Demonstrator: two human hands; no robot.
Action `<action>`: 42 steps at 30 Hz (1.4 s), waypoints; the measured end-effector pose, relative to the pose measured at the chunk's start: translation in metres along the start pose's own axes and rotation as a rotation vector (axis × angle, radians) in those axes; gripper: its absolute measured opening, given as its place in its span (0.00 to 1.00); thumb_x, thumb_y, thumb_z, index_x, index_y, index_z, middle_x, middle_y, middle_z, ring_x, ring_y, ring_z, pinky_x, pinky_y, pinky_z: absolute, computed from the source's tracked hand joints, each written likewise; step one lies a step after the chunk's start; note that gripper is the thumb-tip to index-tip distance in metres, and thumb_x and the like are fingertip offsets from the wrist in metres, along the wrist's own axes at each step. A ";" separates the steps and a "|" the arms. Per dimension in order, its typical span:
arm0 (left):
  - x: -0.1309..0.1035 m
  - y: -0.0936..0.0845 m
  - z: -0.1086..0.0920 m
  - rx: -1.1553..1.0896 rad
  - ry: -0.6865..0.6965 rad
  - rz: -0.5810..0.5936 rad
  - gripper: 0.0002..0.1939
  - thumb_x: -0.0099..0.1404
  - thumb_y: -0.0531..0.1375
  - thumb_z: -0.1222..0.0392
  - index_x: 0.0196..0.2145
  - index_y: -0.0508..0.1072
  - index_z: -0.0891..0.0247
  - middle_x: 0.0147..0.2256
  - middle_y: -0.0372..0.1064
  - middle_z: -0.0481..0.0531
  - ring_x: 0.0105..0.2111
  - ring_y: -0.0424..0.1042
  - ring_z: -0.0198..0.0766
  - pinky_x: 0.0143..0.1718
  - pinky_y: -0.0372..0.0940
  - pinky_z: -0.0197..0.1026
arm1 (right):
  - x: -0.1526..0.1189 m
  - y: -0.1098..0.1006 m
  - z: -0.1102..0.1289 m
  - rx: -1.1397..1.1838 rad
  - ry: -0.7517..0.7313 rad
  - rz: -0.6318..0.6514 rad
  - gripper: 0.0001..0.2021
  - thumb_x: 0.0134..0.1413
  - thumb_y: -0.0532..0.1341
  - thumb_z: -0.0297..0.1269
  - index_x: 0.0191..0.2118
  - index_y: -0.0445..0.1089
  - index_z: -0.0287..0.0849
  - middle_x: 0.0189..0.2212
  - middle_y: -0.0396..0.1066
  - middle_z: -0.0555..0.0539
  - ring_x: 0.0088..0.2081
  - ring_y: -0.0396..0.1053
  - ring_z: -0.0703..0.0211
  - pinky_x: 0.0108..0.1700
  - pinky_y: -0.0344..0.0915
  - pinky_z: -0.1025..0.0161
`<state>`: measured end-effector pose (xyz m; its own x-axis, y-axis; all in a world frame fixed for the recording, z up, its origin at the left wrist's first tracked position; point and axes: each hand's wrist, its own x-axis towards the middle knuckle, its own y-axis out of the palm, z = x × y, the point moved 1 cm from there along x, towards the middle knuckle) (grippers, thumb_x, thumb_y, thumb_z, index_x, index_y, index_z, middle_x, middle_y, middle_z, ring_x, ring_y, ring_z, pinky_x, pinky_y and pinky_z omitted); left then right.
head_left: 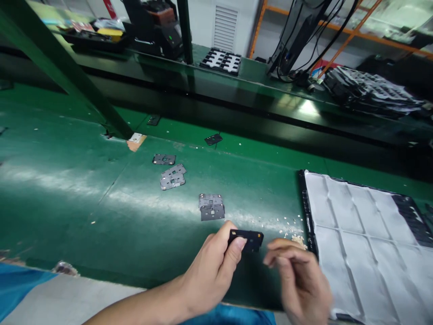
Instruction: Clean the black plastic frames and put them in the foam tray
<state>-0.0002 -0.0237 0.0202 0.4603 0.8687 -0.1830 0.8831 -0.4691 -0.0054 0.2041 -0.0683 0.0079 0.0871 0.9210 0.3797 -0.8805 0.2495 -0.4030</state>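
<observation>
My left hand [211, 266] grips a small black plate [252, 240] with gold-coloured spots near its upper corners, the thumb on its near face. Just right of the plate is my right hand [299, 275], its fingers curled and thumb near the fingertips; it is blurred, and whether anything small lies between them is hidden. Beyond my left hand, two overlapping plates [212, 212] lie on the green bench [135, 239]. Farther left lie more grey plates [172, 181] and a single one [164, 159]. Small pale pieces [298, 240] are scattered behind my right hand.
A large tray [365, 239] with whitish compartments covers the right side. Two dark plates, one of them [213, 139] near the middle, lie past the bench's ridge. A green post [77, 85] slants down at left. Stacked trays [375, 92] and a black-and-white tray [221, 61] stand behind.
</observation>
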 end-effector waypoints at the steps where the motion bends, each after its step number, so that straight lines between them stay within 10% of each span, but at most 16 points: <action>1: 0.001 -0.002 0.001 -0.002 0.004 0.002 0.18 0.82 0.46 0.46 0.36 0.57 0.58 0.26 0.58 0.43 0.26 0.59 0.33 0.29 0.53 0.38 | 0.000 -0.007 -0.006 -0.036 0.028 -0.051 0.06 0.70 0.60 0.27 0.44 0.70 0.45 0.35 0.77 0.46 0.40 0.79 0.55 0.34 0.76 0.63; 9: 0.007 -0.008 0.001 0.030 0.078 0.067 0.17 0.82 0.45 0.48 0.36 0.57 0.58 0.27 0.56 0.43 0.25 0.56 0.33 0.28 0.52 0.39 | 0.021 -0.022 -0.028 -0.319 0.064 0.069 0.11 0.70 0.64 0.38 0.55 0.76 0.49 0.53 0.79 0.45 0.54 0.78 0.51 0.60 0.71 0.55; 12: 0.007 -0.008 0.001 0.048 0.080 0.080 0.17 0.82 0.45 0.48 0.36 0.58 0.59 0.27 0.56 0.43 0.25 0.55 0.33 0.29 0.53 0.38 | 0.028 -0.017 -0.014 -0.220 0.065 0.225 0.14 0.73 0.61 0.41 0.59 0.75 0.51 0.58 0.75 0.43 0.55 0.78 0.51 0.53 0.76 0.59; 18: 0.006 -0.008 -0.003 0.011 0.121 0.129 0.19 0.82 0.44 0.48 0.39 0.65 0.61 0.25 0.59 0.44 0.24 0.59 0.34 0.30 0.56 0.39 | 0.022 0.001 0.005 -0.049 0.119 0.352 0.05 0.73 0.60 0.35 0.47 0.75 0.48 0.27 0.76 0.55 0.27 0.77 0.63 0.32 0.73 0.70; 25: 0.010 -0.004 0.003 0.019 0.116 0.007 0.21 0.81 0.43 0.51 0.31 0.61 0.60 0.20 0.54 0.42 0.20 0.54 0.33 0.26 0.49 0.39 | 0.019 0.001 0.013 -0.143 -0.100 0.320 0.05 0.71 0.62 0.31 0.47 0.75 0.47 0.27 0.76 0.54 0.26 0.76 0.63 0.32 0.72 0.70; 42: 0.012 -0.002 0.011 0.076 0.158 -0.044 0.18 0.80 0.43 0.53 0.32 0.60 0.59 0.23 0.53 0.42 0.22 0.55 0.33 0.28 0.52 0.38 | 0.020 0.003 0.015 -0.107 -0.063 0.309 0.06 0.71 0.61 0.30 0.45 0.75 0.47 0.26 0.76 0.54 0.25 0.76 0.63 0.30 0.72 0.70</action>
<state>0.0025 -0.0141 0.0072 0.4355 0.8999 -0.0245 0.8959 -0.4359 -0.0857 0.1960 -0.0538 0.0270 -0.2081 0.9386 0.2752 -0.8066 -0.0056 -0.5911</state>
